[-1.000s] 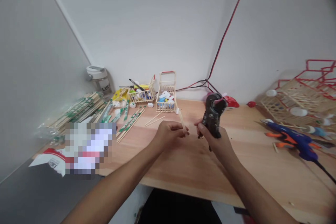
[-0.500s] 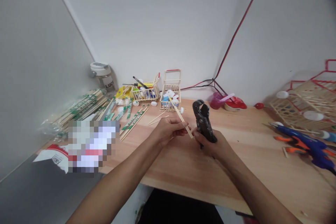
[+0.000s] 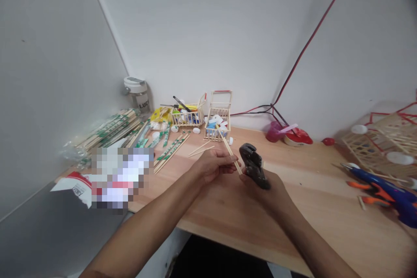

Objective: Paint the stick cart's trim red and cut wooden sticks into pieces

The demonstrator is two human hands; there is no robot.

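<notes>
Surface: light wooden tabletop (image 3: pixel 312 213), bare stretch right of hands, front edge under forearms. Mid-table, left hand (image 3: pixel 213 166) pinches thin wooden stick (image 3: pixel 228 150), which tilts up toward back wall. Beside it, right hand (image 3: pixel 272 186) is curled tight round dark metal cutter (image 3: pixel 253 166), cutter head beside stick's lower end; contact unclear. Behind, small stick-built basket (image 3: pixel 219 127) holds white and blue caps.

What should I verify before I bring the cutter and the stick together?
1. The left hand pinches the wooden stick: ok.
2. The right hand grips the cutter: ok.
3. The wooden stick sits in the cutter's head: not ok, it lies beside the cutter.
4. The cutter's head is open: cannot tell.
5. Bare table lies under both hands: ok.
</notes>
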